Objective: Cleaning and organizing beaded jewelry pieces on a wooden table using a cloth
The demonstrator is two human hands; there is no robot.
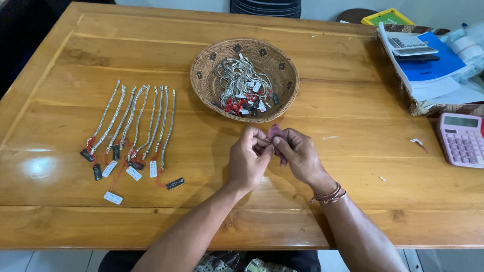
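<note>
My left hand [248, 160] and my right hand [298, 155] meet above the wooden table [353, 166], just in front of a round woven basket [282, 95]. Both pinch a small dark-pink piece [275, 132], soft like cloth or a little pouch; what else it holds is hidden by my fingers. The basket holds a tangle of silver chain bracelets [242, 80] with red strings and small tags. To the left, several silver bracelets [136, 121] lie stretched out side by side, each with a tag at its near end.
A pink calculator [461, 138] sits at the right edge. Behind it a patterned box [423, 107] holds papers, a blue folder [433, 63] and a grey calculator [411, 44]. A yellow tray [387, 17] is at the far edge. Small scraps [417, 142] lie near the right.
</note>
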